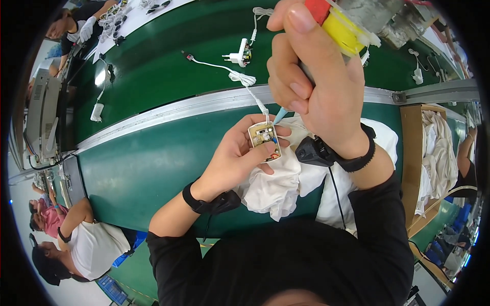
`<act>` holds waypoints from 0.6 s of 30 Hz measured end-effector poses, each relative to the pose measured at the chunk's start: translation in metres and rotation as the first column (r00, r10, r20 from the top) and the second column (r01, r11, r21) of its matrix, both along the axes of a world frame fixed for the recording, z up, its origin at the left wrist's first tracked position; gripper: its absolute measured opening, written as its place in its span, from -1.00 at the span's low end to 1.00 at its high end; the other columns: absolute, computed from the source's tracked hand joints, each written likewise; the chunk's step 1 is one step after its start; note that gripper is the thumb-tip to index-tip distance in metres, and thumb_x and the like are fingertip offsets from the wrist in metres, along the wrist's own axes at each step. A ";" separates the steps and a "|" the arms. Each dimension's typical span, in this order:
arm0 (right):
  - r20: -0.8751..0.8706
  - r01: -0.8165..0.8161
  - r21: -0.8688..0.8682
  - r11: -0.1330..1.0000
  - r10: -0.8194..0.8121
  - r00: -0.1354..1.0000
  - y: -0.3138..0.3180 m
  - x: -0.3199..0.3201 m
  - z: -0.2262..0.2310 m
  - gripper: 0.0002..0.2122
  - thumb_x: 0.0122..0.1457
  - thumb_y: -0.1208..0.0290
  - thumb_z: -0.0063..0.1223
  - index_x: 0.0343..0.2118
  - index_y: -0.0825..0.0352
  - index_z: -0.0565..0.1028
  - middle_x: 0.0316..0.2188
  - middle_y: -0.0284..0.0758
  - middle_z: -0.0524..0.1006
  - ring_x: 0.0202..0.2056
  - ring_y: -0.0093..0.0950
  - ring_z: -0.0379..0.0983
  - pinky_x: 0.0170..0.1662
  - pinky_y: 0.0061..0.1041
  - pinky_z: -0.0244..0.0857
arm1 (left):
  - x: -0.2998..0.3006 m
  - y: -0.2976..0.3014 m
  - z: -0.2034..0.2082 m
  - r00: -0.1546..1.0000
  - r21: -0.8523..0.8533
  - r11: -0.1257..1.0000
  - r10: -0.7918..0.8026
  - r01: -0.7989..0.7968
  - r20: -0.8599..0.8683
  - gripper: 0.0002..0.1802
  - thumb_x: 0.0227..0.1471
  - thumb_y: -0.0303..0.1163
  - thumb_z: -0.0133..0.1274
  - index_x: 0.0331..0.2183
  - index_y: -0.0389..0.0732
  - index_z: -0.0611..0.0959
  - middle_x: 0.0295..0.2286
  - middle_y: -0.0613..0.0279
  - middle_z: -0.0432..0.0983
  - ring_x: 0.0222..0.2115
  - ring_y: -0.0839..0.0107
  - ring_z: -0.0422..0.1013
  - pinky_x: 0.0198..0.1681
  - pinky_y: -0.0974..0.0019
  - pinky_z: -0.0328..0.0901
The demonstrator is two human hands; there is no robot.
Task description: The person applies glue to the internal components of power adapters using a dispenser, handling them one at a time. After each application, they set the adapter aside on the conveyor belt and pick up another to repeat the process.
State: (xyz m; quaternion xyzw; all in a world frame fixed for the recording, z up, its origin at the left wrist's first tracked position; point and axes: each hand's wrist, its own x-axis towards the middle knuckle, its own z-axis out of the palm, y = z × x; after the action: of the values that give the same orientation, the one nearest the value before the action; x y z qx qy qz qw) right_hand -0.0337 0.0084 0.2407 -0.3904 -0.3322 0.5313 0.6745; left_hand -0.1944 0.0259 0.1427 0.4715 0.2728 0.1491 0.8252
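Observation:
My left hand (229, 153) grips an opened white power adapter (265, 133), its circuit board facing up and my thumb lying over the lower part. A white cable (242, 78) runs from the adapter's top edge across the metal rail. My right hand (326, 86) is closed around a handheld dispenser (343, 33) with red, yellow and grey metal parts, raised above the adapter. The dispenser's light-blue tapered nozzle (280, 116) points down at the adapter's upper right edge; whether it touches is unclear. Beneath my hands lies crumpled white cloth (278, 191).
Beyond the metal rail (194, 108), a green belt (168, 71) carries another opened adapter (240, 56) and a white adapter (97, 112) farther left. A cardboard box (412, 153) of cloth stands at the right. One co-worker (92, 245) sits to the left; a gloved hand (88, 30) shows far left.

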 end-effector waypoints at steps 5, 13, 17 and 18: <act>0.008 0.027 -0.020 0.999 -0.027 1.000 -0.001 -0.002 -0.002 -0.85 0.19 0.35 -0.05 -0.44 0.27 0.30 -0.75 -0.56 0.22 -0.77 -0.80 0.04 -0.71 -0.76 -0.12 | 0.000 -0.001 0.003 0.999 0.023 0.999 -0.035 0.035 0.007 -0.56 0.06 -0.56 -0.10 0.00 -0.25 0.23 -0.11 0.15 0.40 -0.13 0.43 0.38 -0.40 0.47 0.42; 0.041 0.004 -0.008 1.000 -0.003 0.999 -0.003 -0.001 -0.006 -0.85 0.18 0.34 -0.05 -0.45 0.25 0.29 -0.74 -0.57 0.22 -0.76 -0.80 0.02 -0.70 -0.75 -0.14 | -0.001 0.000 0.002 0.997 0.021 0.998 -0.064 0.063 0.035 -0.57 0.06 -0.55 -0.10 -0.01 -0.25 0.24 -0.10 0.16 0.40 -0.13 0.42 0.38 -0.40 0.47 0.43; -0.005 0.014 0.005 1.000 -0.014 1.000 -0.002 -0.003 -0.003 -0.85 0.19 0.33 -0.05 -0.43 0.26 0.30 -0.72 -0.57 0.22 -0.75 -0.80 0.02 -0.70 -0.75 -0.15 | 0.000 0.000 0.001 0.997 0.029 0.997 -0.066 0.065 0.037 -0.58 0.06 -0.55 -0.10 -0.01 -0.26 0.24 -0.10 0.15 0.40 -0.13 0.42 0.38 -0.39 0.47 0.43; -0.015 0.011 -0.009 1.000 -0.011 1.000 -0.001 -0.003 -0.001 -0.85 0.19 0.33 -0.05 -0.42 0.26 0.30 -0.72 -0.57 0.23 -0.74 -0.80 0.03 -0.70 -0.75 -0.15 | -0.001 0.000 0.001 0.997 0.030 0.998 -0.064 0.063 0.041 -0.58 0.06 -0.55 -0.10 -0.01 -0.26 0.24 -0.10 0.15 0.39 -0.13 0.42 0.38 -0.39 0.47 0.43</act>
State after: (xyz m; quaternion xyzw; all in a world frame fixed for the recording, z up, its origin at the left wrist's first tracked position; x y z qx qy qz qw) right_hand -0.0365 0.0073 0.2393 -0.3915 -0.3225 0.5320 0.6780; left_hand -0.1950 0.0264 0.1439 0.4884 0.2381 0.1368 0.8283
